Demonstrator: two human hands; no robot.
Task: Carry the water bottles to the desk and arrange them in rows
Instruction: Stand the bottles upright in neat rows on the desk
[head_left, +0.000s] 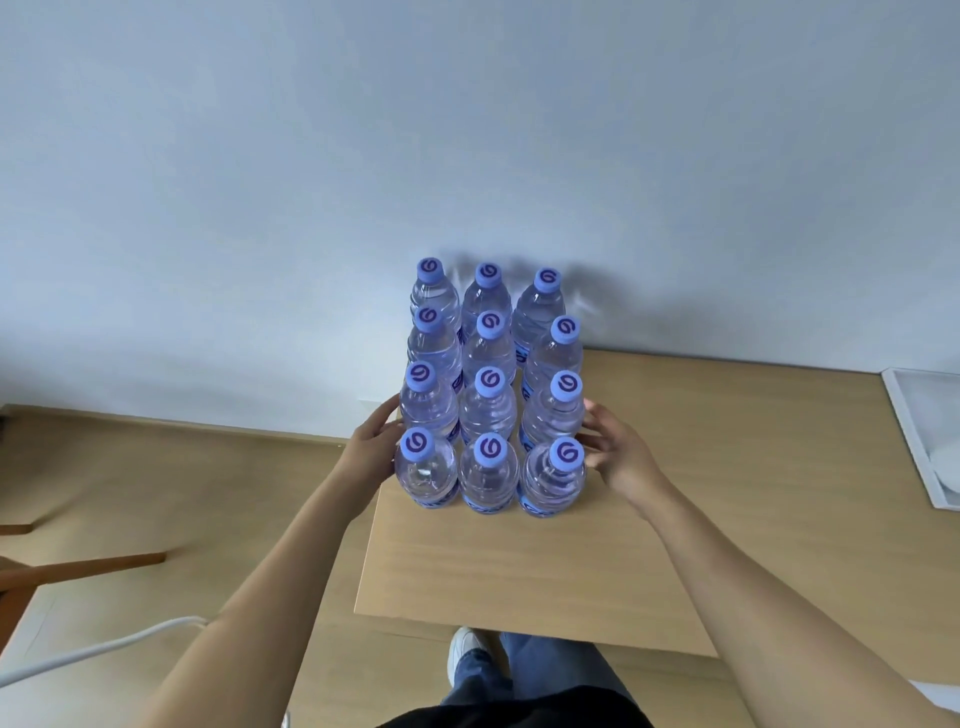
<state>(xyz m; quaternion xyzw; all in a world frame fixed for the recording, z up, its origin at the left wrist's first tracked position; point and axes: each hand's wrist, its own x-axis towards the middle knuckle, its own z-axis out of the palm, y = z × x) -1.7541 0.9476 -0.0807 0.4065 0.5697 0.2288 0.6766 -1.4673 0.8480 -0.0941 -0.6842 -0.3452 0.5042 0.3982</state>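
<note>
We count twelve water bottles (488, 395) standing upright on the desk (519, 561), four rows of three, blue caps up; the back rows hide behind the front ones, so their labels are mostly lost to us. The block sits toward the desk's 11 o'clock corner, against the wall (467, 130). Our left hand (371, 447) rests flat against the block at 9 o'clock, fingers spread, clasping nothing. Our right hand (618, 452) is open at 3 o'clock (touching or just short, we cannot tell). At 3 o'clock a white tray (914, 431) is cut off.
</note>
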